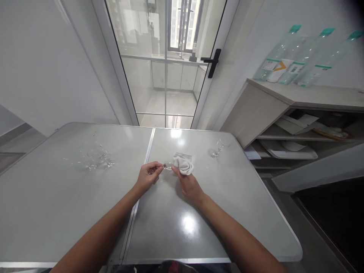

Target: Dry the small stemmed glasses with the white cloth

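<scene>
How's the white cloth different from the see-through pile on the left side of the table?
The white cloth hides what's behind it; the see-through pile lets the table show through. The cloth is bunched in the right hand; the pile lies untouched.

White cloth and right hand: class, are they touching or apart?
Touching. The head view shows the right hand holding the bunched white cloth, with no gap between.

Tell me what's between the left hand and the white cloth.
The head view shows a clear, shiny piece between the left hand and white cloth.
</scene>
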`<action>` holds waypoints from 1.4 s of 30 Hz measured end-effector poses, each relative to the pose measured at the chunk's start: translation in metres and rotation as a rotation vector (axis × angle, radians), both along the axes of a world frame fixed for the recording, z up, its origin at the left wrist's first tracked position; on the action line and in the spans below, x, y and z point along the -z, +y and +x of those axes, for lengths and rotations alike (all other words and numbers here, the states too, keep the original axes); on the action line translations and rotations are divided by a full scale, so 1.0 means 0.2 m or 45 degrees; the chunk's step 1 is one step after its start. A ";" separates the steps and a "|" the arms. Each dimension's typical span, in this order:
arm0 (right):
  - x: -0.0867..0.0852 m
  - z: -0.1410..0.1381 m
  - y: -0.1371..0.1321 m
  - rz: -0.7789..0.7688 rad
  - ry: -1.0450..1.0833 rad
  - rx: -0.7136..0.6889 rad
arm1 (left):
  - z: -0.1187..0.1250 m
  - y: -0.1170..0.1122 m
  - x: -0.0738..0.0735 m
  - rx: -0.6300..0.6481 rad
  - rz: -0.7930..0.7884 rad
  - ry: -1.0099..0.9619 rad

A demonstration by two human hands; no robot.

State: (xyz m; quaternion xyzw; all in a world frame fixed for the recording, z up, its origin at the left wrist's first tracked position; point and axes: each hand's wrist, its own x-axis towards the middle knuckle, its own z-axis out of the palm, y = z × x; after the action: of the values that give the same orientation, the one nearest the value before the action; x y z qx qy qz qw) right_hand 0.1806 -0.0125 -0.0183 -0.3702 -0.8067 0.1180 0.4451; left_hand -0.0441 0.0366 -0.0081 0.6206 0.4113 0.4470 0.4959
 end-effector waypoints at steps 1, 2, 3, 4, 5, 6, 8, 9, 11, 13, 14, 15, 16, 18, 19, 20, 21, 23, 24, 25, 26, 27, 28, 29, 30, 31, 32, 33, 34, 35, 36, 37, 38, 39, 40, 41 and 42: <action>-0.01 0.01 0.01 0.097 -0.087 0.001 | 0.00 0.00 -0.01 0.016 0.036 0.023; -0.02 0.03 0.03 0.160 -0.166 0.011 | 0.00 -0.01 -0.02 0.028 0.090 0.060; -0.04 0.04 0.04 0.201 -0.241 0.018 | 0.00 -0.01 -0.03 0.037 0.152 0.105; -0.06 0.05 0.04 0.226 -0.314 0.014 | 0.00 -0.01 -0.03 0.046 0.215 0.153; -0.09 0.06 0.05 0.233 -0.380 0.001 | 0.00 -0.02 -0.04 0.060 0.273 0.201; -0.11 0.06 0.04 0.227 -0.428 -0.013 | 0.00 -0.02 -0.05 0.080 0.325 0.247; -0.15 0.06 0.03 0.164 -0.461 -0.029 | 0.01 -0.03 -0.05 0.159 0.407 0.332; -0.16 0.05 0.02 0.100 -0.440 -0.023 | 0.01 -0.03 -0.05 0.217 0.440 0.369; -0.17 0.03 0.01 -0.115 -0.316 0.036 | 0.01 -0.05 -0.05 0.343 0.498 0.425; -0.17 0.01 0.00 -0.393 -0.116 0.116 | 0.01 -0.06 -0.04 0.434 0.535 0.463; -0.17 0.01 0.01 -0.526 -0.009 0.145 | 0.01 -0.06 -0.03 0.455 0.545 0.476; -0.16 0.01 0.02 -0.642 0.092 0.157 | 0.01 -0.06 -0.03 0.459 0.552 0.484; -0.16 0.01 0.03 -0.736 0.187 0.151 | 0.01 -0.06 -0.03 0.451 0.557 0.485; -0.16 0.03 0.05 -0.889 0.391 0.100 | 0.01 -0.06 -0.04 0.421 0.565 0.465; -0.16 0.04 0.05 -0.967 0.517 0.062 | 0.01 -0.06 -0.04 0.401 0.568 0.448; -0.16 0.04 0.06 -1.050 0.657 0.020 | 0.01 -0.06 -0.05 0.381 0.572 0.424; -0.16 0.05 0.06 -1.135 0.804 -0.027 | 0.01 -0.05 -0.05 0.359 0.573 0.400; -0.17 0.05 0.06 -1.275 1.085 -0.126 | 0.01 -0.05 -0.05 0.302 0.552 0.343; -0.18 0.04 0.05 -1.320 1.198 -0.168 | 0.01 -0.05 -0.05 0.271 0.529 0.310; -0.18 0.03 0.05 -1.344 1.288 -0.204 | 0.01 -0.04 -0.05 0.241 0.494 0.275; -0.18 0.02 0.04 -1.347 1.359 -0.230 | 0.01 -0.04 -0.05 0.218 0.448 0.237; -0.18 0.00 0.04 -1.334 1.411 -0.250 | 0.01 -0.03 -0.04 0.210 0.387 0.199; -0.18 -0.01 0.03 -1.312 1.446 -0.261 | 0.02 -0.03 -0.04 0.223 0.317 0.162; -0.18 -0.02 0.02 -1.288 1.464 -0.268 | 0.02 -0.03 -0.04 0.260 0.245 0.133; -0.17 -0.03 0.01 -1.264 1.470 -0.273 | 0.03 -0.02 -0.04 0.308 0.179 0.107; -0.17 -0.04 0.00 -1.250 1.468 -0.281 | 0.04 -0.02 -0.04 0.357 0.125 0.085; -0.18 -0.05 -0.02 -1.246 1.460 -0.291 | 0.04 -0.02 -0.05 0.395 0.087 0.069; -0.18 -0.06 -0.03 -1.246 1.449 -0.307 | 0.05 -0.02 -0.05 0.413 0.065 0.062; -0.18 -0.06 -0.04 -1.245 1.437 -0.323 | 0.05 -0.02 -0.05 0.422 0.054 0.063; -0.19 -0.07 -0.05 -1.245 1.417 -0.343 | 0.05 -0.02 -0.04 0.431 0.043 0.067; -0.18 -0.07 -0.06 -1.244 1.390 -0.364 | 0.06 -0.03 -0.04 0.451 0.025 0.072; -0.18 -0.08 -0.06 -1.241 1.355 -0.381 | 0.06 -0.03 -0.03 0.479 0.005 0.076; -0.17 -0.08 -0.07 -1.232 1.318 -0.395 | 0.06 -0.03 -0.03 0.510 -0.013 0.079; -0.16 -0.08 -0.07 -1.218 1.279 -0.407 | 0.06 -0.03 -0.02 0.538 -0.030 0.076; -0.15 -0.08 -0.07 -1.196 1.238 -0.417 | 0.05 -0.03 -0.02 0.555 -0.039 0.070; -0.13 -0.08 -0.06 -1.164 1.193 -0.420 | 0.05 -0.03 -0.01 0.558 -0.041 0.065; -0.12 -0.08 -0.06 -1.122 1.146 -0.415 | 0.05 -0.03 -0.01 0.559 -0.037 0.065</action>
State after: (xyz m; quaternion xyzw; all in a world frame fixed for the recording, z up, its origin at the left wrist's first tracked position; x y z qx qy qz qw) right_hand 0.1643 -0.0240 0.0056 -0.3054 -0.4631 0.6474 0.5225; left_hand -0.0339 0.0307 -0.0068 0.6992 0.2849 0.3066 0.5796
